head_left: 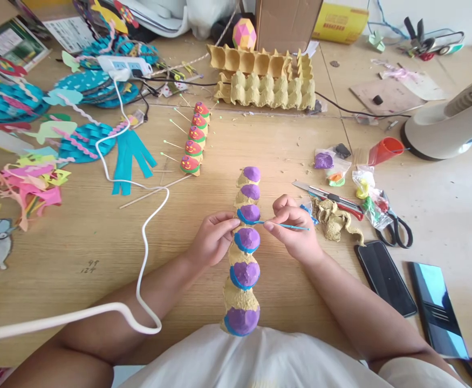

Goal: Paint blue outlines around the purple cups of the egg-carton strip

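Note:
A strip of egg carton [240, 297] runs lengthwise in front of me, its bumps capped with purple clay. Blue clay edges the lower side of the nearer caps; the two farthest carry only purple. My left hand [215, 237] pinches the strip's left side near the middle. Between the thumb and fingers of my right hand [294, 226] is a thin blue clay strand [290, 226], one end lying along the third purple cap from the far end, the other sticking out to the right.
A decorated red-and-green egg-carton strip [195, 141] lies farther back. To the right are a utility knife [347, 205], carton scraps [333, 221], scissors [399, 231], clay bags [369, 196] and two phones [385, 277]. A white cable [144, 253] crosses the left side.

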A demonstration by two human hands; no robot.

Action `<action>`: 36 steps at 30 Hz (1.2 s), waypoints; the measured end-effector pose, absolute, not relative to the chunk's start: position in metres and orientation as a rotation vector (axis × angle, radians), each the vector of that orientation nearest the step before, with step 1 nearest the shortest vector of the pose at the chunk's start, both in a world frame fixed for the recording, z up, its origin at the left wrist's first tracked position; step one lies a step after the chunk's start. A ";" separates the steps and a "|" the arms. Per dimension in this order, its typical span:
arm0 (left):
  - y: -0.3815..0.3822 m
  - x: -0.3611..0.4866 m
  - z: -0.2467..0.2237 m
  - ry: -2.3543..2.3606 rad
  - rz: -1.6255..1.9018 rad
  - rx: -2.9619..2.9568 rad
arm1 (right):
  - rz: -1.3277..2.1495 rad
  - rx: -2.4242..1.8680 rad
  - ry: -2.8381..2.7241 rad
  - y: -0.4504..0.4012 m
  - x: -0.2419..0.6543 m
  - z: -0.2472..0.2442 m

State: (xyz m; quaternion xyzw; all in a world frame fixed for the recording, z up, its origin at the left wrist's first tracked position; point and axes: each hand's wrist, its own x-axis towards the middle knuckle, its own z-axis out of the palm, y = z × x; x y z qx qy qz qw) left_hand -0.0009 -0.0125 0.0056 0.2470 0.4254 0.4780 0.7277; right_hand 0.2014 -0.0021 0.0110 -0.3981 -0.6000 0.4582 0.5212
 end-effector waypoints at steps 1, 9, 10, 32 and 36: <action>-0.012 -0.002 0.006 0.941 1.043 0.539 | 1.095 -0.960 -1.437 -0.002 0.202 0.011; -0.012 -0.004 0.009 0.908 0.959 0.575 | 1.002 -0.937 -1.552 -0.005 0.199 0.014; -0.012 -0.003 0.010 0.902 0.957 0.578 | 0.985 -0.950 -1.561 -0.006 0.198 0.014; -0.013 0.000 0.010 0.876 1.003 0.545 | 0.900 -0.964 -1.553 -0.009 0.197 0.013; -0.014 0.000 0.010 0.840 1.010 0.519 | 0.891 -0.926 -1.558 -0.009 0.197 0.014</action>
